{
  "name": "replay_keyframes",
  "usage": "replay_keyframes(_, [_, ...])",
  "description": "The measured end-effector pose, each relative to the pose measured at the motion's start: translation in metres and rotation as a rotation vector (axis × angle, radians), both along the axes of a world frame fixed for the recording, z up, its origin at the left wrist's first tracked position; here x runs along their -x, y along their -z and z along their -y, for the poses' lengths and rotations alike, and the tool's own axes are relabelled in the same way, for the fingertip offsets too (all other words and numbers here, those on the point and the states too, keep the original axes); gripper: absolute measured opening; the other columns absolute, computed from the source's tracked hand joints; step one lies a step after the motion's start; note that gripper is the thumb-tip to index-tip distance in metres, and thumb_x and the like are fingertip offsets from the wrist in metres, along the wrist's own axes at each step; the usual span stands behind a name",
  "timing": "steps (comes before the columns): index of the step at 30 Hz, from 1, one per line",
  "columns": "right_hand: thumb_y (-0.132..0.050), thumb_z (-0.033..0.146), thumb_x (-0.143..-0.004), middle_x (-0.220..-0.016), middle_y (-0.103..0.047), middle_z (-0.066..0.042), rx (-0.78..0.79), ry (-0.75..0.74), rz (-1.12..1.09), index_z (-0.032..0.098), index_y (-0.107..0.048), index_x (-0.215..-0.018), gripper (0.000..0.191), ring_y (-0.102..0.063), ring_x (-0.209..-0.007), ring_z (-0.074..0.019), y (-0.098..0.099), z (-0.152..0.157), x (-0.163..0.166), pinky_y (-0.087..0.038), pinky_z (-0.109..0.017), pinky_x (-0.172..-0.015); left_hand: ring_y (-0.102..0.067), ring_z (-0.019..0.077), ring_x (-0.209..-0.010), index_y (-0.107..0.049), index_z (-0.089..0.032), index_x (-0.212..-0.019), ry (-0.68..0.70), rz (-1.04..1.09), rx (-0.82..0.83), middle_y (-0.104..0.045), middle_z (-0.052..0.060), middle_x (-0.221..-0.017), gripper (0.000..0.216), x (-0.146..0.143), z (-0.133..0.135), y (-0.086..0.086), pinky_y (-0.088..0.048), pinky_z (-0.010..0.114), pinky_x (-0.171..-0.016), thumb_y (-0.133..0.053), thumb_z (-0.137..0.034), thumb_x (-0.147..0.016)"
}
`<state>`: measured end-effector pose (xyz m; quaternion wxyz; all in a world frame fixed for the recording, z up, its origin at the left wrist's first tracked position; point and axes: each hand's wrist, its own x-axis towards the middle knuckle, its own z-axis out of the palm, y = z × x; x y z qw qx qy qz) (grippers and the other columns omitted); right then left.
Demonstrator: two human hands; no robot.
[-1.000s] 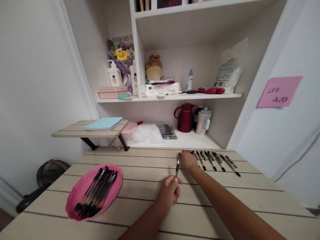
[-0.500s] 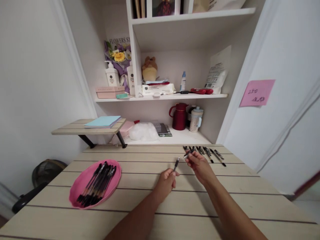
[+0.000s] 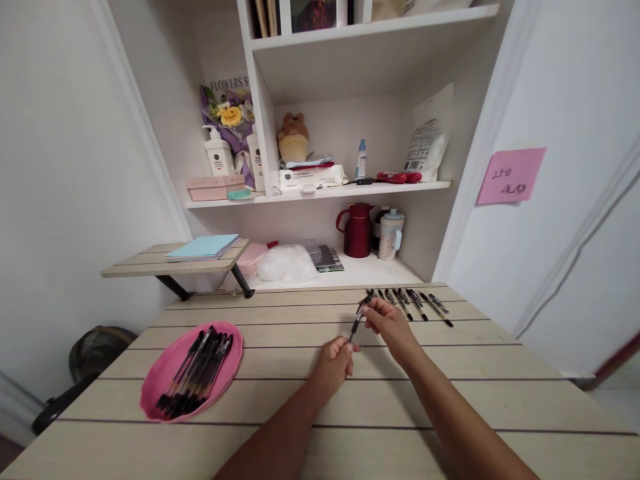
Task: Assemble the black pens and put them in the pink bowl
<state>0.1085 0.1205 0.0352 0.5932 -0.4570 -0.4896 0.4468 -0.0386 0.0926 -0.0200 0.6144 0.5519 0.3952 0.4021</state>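
While your left hand (image 3: 336,360) grips a pen (image 3: 356,327) at the centre of the frame, your right hand (image 3: 393,327) pinches a cap (image 3: 367,303) at its tip (whether it is seated, you can't tell from here). The bundle (image 3: 197,370) in your dish (image 3: 161,367), lower left, looks capped, so probably done; the loose pens (image 3: 440,313) and small caps (image 3: 439,302), right of centre, seem left for you.

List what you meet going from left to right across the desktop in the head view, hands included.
Pink dish → left hand → gripped pen → right hand → rightmost pen lying on the desktop.
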Motion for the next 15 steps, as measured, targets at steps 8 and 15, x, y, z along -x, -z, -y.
replay_keyframes(8, [-0.068, 0.041, -0.06, -0.047, -0.045, 0.007, 0.06, -0.131, 0.023, 0.018, -0.047, -0.057, 0.031, -0.039, -0.04, -0.0055, 0.014, 0.001, 0.01, -0.025, -0.02, -0.041, -0.021, 0.0028, -0.031, -0.052, -0.014, -0.083, -0.029, 0.021, 0.01, -0.041, -0.009, -0.041, 0.033, 0.0, -0.002, 0.003, -0.012, 0.019, -0.037, -0.047, -0.046, -0.077])
replay_keyframes(15, [-0.066, 0.045, -0.059, -0.045, -0.045, 0.007, 0.11, -0.14, 0.037, 0.019, -0.045, -0.058, 0.034, -0.039, -0.039, -0.0057, 0.02, 0.002, 0.016, -0.025, -0.02, -0.04, -0.021, 0.003, -0.031, -0.051, -0.015, -0.081, -0.027, 0.007, -0.014, -0.041, -0.009, -0.041, 0.032, 0.0, -0.006, 0.01, -0.013, 0.019, -0.037, -0.046, -0.046, -0.077])
